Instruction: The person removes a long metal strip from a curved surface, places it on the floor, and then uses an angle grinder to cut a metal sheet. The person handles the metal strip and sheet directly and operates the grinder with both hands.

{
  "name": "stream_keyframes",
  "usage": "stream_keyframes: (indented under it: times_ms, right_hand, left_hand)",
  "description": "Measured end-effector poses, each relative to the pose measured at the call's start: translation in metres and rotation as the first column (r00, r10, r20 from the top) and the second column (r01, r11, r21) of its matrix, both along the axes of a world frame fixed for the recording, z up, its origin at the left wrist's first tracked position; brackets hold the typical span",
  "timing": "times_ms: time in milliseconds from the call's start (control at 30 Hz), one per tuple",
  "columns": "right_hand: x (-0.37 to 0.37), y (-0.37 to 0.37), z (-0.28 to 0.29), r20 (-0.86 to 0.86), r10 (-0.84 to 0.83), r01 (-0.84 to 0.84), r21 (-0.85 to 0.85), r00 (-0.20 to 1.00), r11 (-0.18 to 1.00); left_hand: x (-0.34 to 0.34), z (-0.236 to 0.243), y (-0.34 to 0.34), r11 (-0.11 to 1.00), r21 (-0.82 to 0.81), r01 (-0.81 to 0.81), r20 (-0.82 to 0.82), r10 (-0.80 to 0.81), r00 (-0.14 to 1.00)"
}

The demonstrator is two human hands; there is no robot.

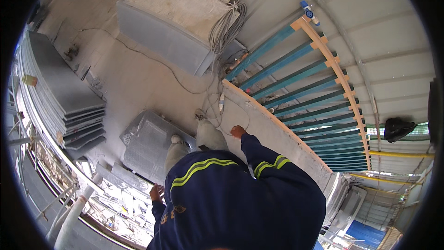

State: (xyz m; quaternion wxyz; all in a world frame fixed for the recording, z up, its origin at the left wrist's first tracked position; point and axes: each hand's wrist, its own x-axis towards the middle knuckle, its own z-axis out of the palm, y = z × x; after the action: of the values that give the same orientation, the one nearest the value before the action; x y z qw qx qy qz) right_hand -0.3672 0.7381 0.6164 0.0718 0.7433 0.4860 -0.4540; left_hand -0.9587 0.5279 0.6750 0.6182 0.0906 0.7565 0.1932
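My left hand hangs beside my left hip, its fingers a little apart and nothing in them. Below it is a strip of broken slabs and rubble. My right hand is held out in front of my right side, loosely curled, with no object showing in it. Nearest to that hand are a grey cable looped on the floor and a white and blue cable connector. My feet stand between the cable and a grey slab lying on the floor at left.
Stacked grey sheets lean at the left. A large stone-coloured block with a grey slab against it stands ahead, a coiled cable hanging on its corner. At right runs a slatted blue-green rack with wooden rails; a black bag hangs beyond.
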Motion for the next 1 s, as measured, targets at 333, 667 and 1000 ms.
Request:
stream_keyframes:
  times_ms: [333,667,1000]
  right_hand:
    - [0.091,0.206,-0.168,0.105,-0.171,0.133,0.3,0.98,0.945]
    - [0.273,0.497,-0.348,0.477,-0.195,0.034,0.326,0.857,0.945]
    - [0.478,0.607,-0.527,-0.242,-0.707,0.507,0.841,0.665,0.19]
  left_hand:
    - [0.088,-0.036,0.176,0.942,0.33,0.054,-0.169,0.003,0.986]
    - [0.17,-0.031,0.257,0.986,0.017,0.166,-0.354,-0.149,0.923]
    - [0.184,-0.049,0.352,0.907,-0.42,0.024,-0.181,-0.11,0.977]
